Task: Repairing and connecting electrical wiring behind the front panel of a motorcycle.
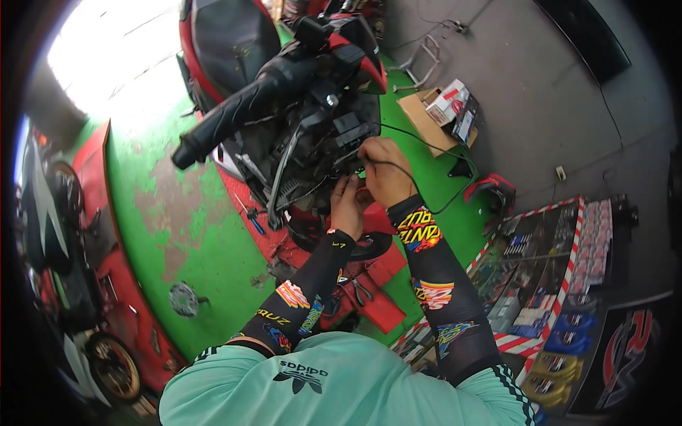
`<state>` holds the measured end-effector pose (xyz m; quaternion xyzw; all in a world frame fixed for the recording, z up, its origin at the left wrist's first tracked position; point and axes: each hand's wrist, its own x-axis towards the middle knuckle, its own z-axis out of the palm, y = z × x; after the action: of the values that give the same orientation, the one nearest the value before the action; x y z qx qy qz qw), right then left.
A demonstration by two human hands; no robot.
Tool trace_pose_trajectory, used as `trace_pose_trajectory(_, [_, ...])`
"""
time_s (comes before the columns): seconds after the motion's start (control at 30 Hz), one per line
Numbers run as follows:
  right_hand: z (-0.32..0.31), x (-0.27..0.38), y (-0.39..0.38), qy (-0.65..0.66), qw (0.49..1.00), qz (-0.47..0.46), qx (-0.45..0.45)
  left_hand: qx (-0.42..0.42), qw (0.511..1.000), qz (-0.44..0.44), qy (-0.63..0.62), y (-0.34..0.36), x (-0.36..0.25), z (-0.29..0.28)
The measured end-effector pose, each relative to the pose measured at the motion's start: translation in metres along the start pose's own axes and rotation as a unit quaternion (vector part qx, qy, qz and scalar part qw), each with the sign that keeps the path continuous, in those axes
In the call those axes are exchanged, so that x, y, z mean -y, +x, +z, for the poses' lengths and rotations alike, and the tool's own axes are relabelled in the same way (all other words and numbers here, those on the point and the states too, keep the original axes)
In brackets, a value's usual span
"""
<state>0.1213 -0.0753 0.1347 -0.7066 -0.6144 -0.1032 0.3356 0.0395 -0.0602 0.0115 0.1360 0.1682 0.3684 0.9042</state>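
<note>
right grip (386, 170) arches over the motorcycle's bared front, wrist bent, fingers turned in; left grip (346, 206) sits just below it, fingers angled up. both look curled, though i can't tell what, if anything, they grasp. a black cable (455, 200) loops out past the right one. that motorcycle (305, 142) stands right before the person, long axis running from the far seat (234, 42) toward them, its near handlebar (245, 106) pointing left.

Motorcycle (280, 82) before 2 hands (387, 172), 2nd motorcycle (53, 259) far left, display case (550, 245) at right
</note>
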Motion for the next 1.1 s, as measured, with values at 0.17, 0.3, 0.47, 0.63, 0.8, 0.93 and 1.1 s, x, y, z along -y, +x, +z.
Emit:
trace_pose_trajectory(0.17, [-0.015,-0.01,0.006,0.03,0.998,-0.039,0.047,0.01,0.998,0.055,0.0,-0.009,0.015,0.012])
trace_pose_trajectory(0.3, [-0.017,-0.016,-0.004,0.12,0.993,0.007,-0.006,-0.041,0.996,0.073,0.014,-0.021,0.014,0.01])
trace_pose_trajectory(0.47, [-0.01,-0.036,-0.001,0.335,0.922,0.153,-0.12,-0.11,0.976,0.123,0.143,-0.04,-0.001,0.002])
trace_pose_trajectory(0.63, [0.003,-0.07,0.021,0.394,0.872,0.241,-0.163,-0.093,0.928,0.257,0.252,-0.034,-0.029,0.007])
trace_pose_trajectory(0.8, [0.015,-0.093,0.037,0.391,0.875,0.281,-0.053,-0.113,0.891,0.243,0.367,-0.02,-0.045,0.014])
trace_pose_trajectory(0.93, [0.01,-0.095,0.04,0.346,0.903,0.246,0.065,-0.143,0.839,0.266,0.453,-0.014,-0.046,0.019])
trace_pose_trajectory(1.1, [0.009,-0.09,0.035,0.327,0.911,0.238,0.08,-0.13,0.809,0.312,0.48,-0.004,-0.044,0.027])
